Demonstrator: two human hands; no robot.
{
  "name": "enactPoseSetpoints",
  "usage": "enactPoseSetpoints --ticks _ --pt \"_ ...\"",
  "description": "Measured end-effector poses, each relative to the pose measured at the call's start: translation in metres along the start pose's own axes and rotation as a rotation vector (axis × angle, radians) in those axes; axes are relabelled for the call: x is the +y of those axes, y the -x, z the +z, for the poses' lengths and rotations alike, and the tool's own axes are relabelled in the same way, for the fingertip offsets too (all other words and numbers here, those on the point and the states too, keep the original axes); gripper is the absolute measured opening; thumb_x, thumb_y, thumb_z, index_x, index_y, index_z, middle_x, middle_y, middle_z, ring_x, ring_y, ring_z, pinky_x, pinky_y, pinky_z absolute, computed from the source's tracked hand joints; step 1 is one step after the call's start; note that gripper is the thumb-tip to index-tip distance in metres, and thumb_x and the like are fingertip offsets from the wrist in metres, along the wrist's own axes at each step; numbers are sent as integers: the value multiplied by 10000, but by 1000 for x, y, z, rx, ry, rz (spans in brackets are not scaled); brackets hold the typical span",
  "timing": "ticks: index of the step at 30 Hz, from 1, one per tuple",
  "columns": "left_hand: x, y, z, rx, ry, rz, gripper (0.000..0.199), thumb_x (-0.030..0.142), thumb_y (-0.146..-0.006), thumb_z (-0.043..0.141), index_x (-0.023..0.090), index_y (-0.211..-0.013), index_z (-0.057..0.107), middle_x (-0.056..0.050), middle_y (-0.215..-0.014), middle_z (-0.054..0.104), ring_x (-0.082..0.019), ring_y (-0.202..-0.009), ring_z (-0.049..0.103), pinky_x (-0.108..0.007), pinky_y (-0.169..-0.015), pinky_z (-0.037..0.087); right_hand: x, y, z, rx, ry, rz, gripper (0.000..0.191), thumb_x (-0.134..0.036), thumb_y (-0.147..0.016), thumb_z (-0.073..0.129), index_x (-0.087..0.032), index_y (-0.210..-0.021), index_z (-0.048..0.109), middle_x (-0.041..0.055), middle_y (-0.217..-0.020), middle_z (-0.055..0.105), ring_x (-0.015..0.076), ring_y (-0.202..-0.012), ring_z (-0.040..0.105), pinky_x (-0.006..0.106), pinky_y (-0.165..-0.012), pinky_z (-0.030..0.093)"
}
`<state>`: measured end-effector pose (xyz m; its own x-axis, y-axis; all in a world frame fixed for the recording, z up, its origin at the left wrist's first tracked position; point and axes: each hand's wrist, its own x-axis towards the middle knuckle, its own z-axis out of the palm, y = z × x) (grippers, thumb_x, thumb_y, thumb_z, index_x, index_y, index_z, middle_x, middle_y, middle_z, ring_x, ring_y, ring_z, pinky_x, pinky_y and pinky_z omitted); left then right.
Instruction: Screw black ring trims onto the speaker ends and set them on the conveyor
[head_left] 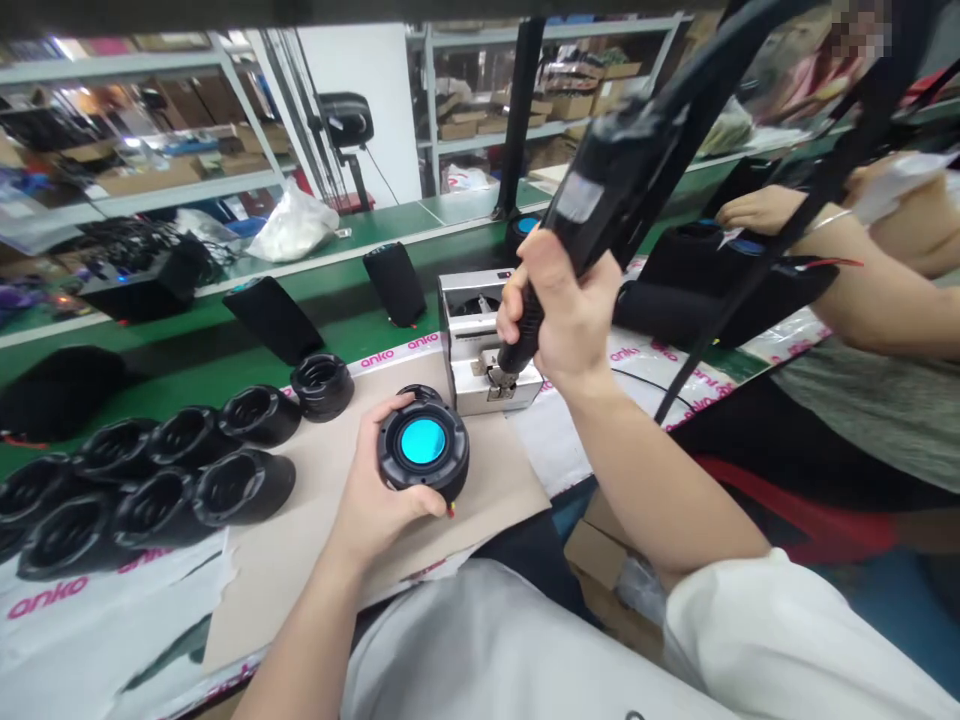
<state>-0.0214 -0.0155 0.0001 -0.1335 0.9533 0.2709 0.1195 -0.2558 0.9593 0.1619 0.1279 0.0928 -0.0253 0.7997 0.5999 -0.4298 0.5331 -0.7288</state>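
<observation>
My left hand (382,490) grips a round black speaker driver unit (423,447) with a bright cyan centre, resting it on a beige cardboard sheet (352,520). My right hand (561,308) is closed around the handle of a black electric screwdriver (600,190), which hangs from a cable above. The screwdriver's tip is down in the slot of a silver automatic screw feeder (480,340). Several black rubbery speaker housings (180,470) stand in rows to the left of my left hand.
A co-worker's arm (885,290) reaches over black speaker bodies (720,280) at the right. Upright black cylindrical speakers (394,284) stand on the green workbench (360,235). White "anko" printed sheets (90,620) line the bench edge. Shelves of cardboard boxes (540,110) stand behind.
</observation>
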Motion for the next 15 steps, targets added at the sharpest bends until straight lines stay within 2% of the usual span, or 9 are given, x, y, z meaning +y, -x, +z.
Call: enactPoseSetpoints --ticks 4,8,11,15 --pt "-1 1 -1 -2 -14 -12 1127 860 -523 926 234 -1378 542 -161 -1319 705 -374 -1181 755 -459 -989 624 23 6 -5 8 31 31 507 -633 -898 861 -256 -869 524 -75 -560 533 128 -371 457 280 -374 335" --pt "-2 1 0 -1 4 -4 1120 861 -527 923 239 -1378 544 -163 -1322 709 -378 -1189 755 -476 -1014 621 23 8 -8 -40 19 79 524 -642 -883 873 -259 -868 517 -73 -548 542 134 -360 461 277 -357 338" --pt "-3 1 0 -10 11 0 1114 837 -548 934 234 -1399 541 -172 -1352 706 -382 -1222 746 -486 -1045 612 2 8 0 -60 -31 158 526 -641 -877 870 -258 -859 509 -65 -538 542 143 -351 456 285 -321 321" --pt "-2 3 0 -16 31 21 1066 773 -578 966 235 -1400 551 -165 -1374 711 -371 -1248 743 -476 -1069 602 -48 4 40 -30 -74 57 514 -713 -928 754 -252 -939 526 -74 -577 464 116 -397 433 279 -364 352"
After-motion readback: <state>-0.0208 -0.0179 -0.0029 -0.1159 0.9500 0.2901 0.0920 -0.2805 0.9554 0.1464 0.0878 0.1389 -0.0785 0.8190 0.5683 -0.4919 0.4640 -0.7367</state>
